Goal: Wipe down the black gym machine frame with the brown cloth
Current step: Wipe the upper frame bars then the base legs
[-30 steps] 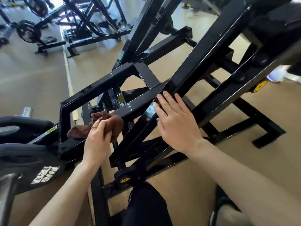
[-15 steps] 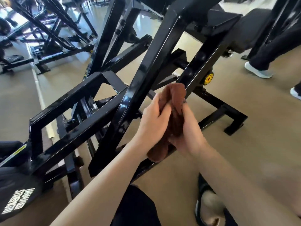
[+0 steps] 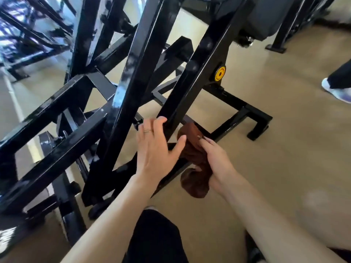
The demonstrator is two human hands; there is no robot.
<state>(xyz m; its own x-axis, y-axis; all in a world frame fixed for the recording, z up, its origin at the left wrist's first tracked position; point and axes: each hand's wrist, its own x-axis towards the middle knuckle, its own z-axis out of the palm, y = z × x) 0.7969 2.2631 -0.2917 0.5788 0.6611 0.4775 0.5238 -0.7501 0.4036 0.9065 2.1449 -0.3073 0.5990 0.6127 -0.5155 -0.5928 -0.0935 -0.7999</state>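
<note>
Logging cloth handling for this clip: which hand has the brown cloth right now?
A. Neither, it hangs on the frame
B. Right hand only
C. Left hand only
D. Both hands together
B: the right hand grips the brown cloth, while the left hand, fingers spread, reaches to the black frame bar without holding the cloth.
</note>
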